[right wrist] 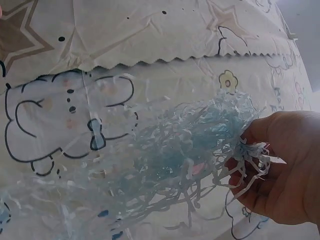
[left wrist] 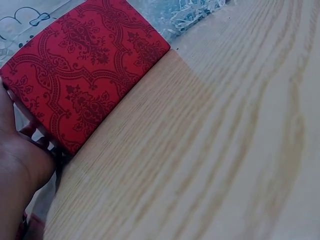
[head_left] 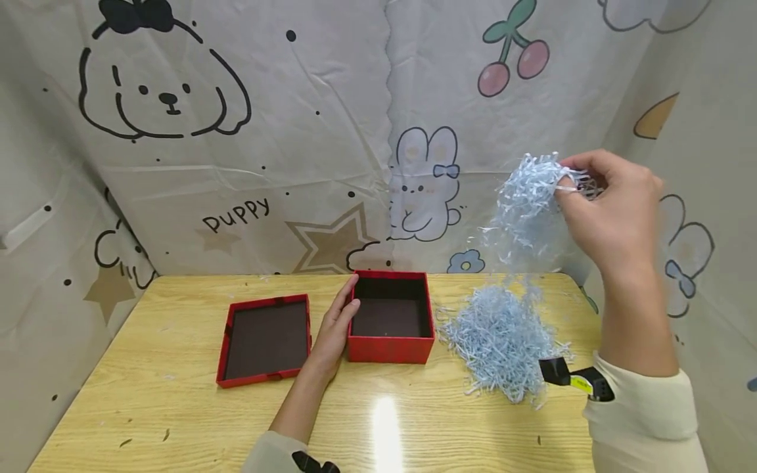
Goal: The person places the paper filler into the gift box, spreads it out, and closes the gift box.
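In the head view my right hand (head_left: 618, 203) is raised above the table at the right. It pinches a loose clump of pale blue shredded paper (head_left: 529, 197) between thumb and fingers, with strands trailing down. The right wrist view shows this clump (right wrist: 170, 150) spreading away from the fingertips. My left hand (head_left: 334, 328) rests along the left side of a red patterned box (head_left: 390, 350), fingers extended against its wall and thumb at the rim. The box stands upright with its top uncovered, and its dark inside shows. Its damask-patterned side (left wrist: 85, 70) fills the upper left wrist view.
Left of the box lies a red-edged lid (head_left: 269, 338), its dark inside facing up. A heap of blue shredded paper (head_left: 503, 341) sits on the wooden table (head_left: 177, 427) to the right of the box. A cartoon-printed cloth (head_left: 331, 131) hangs behind and around.
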`<state>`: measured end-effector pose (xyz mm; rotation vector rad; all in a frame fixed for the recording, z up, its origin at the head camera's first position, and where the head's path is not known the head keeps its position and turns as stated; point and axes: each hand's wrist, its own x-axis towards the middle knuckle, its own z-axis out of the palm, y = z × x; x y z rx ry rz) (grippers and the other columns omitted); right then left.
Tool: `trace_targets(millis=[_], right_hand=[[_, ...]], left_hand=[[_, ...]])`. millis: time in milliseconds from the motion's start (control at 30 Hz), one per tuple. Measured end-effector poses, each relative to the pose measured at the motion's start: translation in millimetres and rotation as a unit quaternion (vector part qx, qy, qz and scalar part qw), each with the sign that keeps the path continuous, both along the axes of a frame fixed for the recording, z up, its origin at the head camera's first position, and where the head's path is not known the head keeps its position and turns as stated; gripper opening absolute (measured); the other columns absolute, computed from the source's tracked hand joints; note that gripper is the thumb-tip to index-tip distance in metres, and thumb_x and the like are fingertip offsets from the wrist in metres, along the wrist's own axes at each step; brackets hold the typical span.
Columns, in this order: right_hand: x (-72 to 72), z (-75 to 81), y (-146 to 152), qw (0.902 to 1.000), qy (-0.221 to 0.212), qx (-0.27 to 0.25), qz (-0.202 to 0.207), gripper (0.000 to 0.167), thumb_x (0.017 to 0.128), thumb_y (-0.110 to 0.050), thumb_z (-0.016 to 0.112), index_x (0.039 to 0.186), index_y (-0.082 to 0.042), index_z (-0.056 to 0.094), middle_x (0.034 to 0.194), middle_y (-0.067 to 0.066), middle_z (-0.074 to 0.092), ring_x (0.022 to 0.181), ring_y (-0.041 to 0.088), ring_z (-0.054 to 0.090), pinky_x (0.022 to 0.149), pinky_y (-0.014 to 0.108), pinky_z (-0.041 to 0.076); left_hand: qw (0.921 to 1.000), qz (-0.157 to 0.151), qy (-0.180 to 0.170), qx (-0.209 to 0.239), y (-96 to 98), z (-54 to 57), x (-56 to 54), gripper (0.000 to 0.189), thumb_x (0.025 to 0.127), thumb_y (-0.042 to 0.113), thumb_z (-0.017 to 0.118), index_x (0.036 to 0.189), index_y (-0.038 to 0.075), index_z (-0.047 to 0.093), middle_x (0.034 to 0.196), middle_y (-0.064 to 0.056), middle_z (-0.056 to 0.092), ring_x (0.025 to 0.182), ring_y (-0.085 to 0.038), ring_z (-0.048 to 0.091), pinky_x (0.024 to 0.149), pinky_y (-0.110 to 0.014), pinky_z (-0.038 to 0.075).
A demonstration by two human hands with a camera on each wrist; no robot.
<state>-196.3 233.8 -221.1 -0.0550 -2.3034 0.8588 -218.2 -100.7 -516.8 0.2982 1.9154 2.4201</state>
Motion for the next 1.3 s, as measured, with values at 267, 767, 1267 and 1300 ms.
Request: trace_targets(millis=[267,767,1267,1300], right_hand=[[-8.7,-8.3,-35.5,0.9985,0.018,-0.009,0.05,0.022,0.098,-0.006,0.064,0.114,-0.004,0.079,0.102,0.012,0.072,0.08,0.014,0.053,0.066,0.016,0.041],[-27.1,-32.0,-109.7,0.9842,0.025,-0.019,0.174,0.018,0.093,0.003,0.066,0.105,-0.002,0.079,0.098,0.011,0.077,0.081,0.017,0.061,0.071,0.022,0.046],[-34.4,-118.8,-129.2,0.9717,-0.064,-0.008,0.227,0.021,0.091,0.002,0.068,0.109,-0.003,0.078,0.105,0.013,0.078,0.077,0.023,0.066,0.073,0.039,0.054],[-34.2,-125.0,-128.6,0.9715,-0.073,-0.01,0.225,0.021,0.091,0.001,0.068,0.109,-0.003,0.078,0.105,0.013,0.078,0.073,0.023,0.064,0.072,0.04,0.054]], left_hand=[[0.9999,0.002,-0.006,-0.01,-0.7,-1.6,-0.9,0.052,0.112,0.032,0.052,0.163,0.038,0.04,0.172,0.015,0.025,0.161,-0.018,0.01,0.129,-0.057,0.007],[1.0,-0.004,0.0,0.0,-0.7,-0.4,-1.1,0.053,0.112,0.032,0.054,0.163,0.036,0.041,0.172,0.012,0.025,0.161,-0.02,0.011,0.13,-0.056,0.007],[0.9999,0.009,0.01,0.011,0.2,-2.2,-4.0,0.052,0.111,0.025,0.054,0.162,0.03,0.044,0.171,0.007,0.031,0.16,-0.018,0.018,0.13,-0.048,0.014],[0.9998,0.009,0.011,0.011,0.3,-2.4,-4.1,0.052,0.111,0.025,0.054,0.162,0.029,0.044,0.171,0.007,0.031,0.16,-0.018,0.018,0.13,-0.048,0.014]])
